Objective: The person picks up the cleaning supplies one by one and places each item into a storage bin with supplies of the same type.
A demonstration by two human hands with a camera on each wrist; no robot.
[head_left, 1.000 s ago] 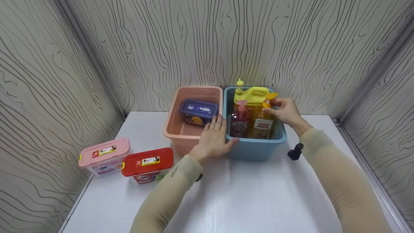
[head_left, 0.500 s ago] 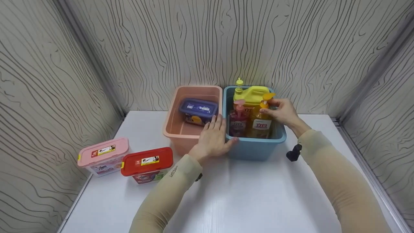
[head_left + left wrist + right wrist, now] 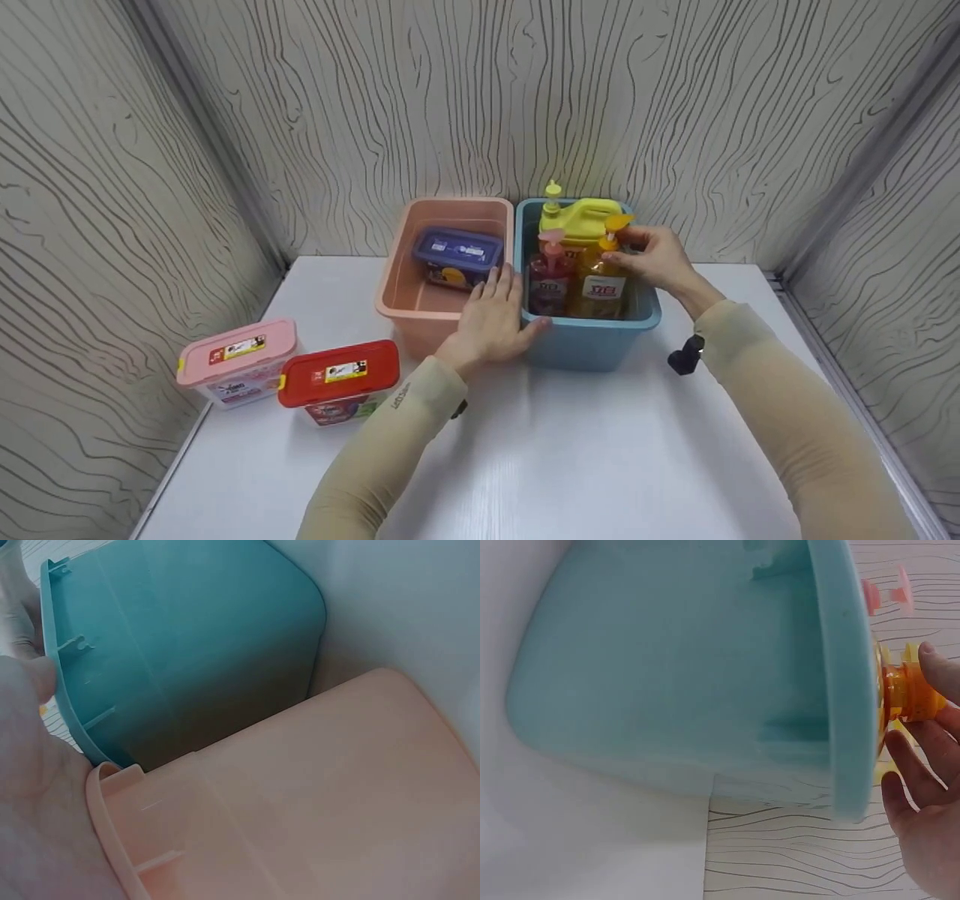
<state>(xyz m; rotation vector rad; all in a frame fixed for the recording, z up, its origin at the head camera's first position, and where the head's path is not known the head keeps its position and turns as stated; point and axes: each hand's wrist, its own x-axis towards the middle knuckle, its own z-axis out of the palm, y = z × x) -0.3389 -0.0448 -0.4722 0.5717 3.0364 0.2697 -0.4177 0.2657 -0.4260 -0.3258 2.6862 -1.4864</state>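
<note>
In the head view my right hand [image 3: 660,259] pinches the orange pump neck of a yellow dish-soap bottle [image 3: 601,289], which stands in the blue bin [image 3: 589,346]. The right wrist view shows thumb and fingers around the orange collar [image 3: 911,692], above the bin's rim. Beside that bottle is a dark red pump bottle [image 3: 549,292] with a pink top; behind both stands a yellow jug [image 3: 589,217] with a handle and pump. My left hand [image 3: 491,322] lies flat over the adjoining rims of the blue bin and the pink bin [image 3: 424,326], fingers straight, thumb on the blue rim.
A navy lidded tub [image 3: 459,255] sits tilted inside the pink bin. Left of the bins, a pink-lidded tub [image 3: 238,356] and a red-lidded tub [image 3: 341,379] rest on the white table [image 3: 562,465]. Wood-patterned panels [image 3: 450,97] enclose the back and sides.
The yellow dish-soap bottle has shifted slightly left within the blue bin, with my right hand still at its pump neck. My left hand keeps its place on the rims.
</note>
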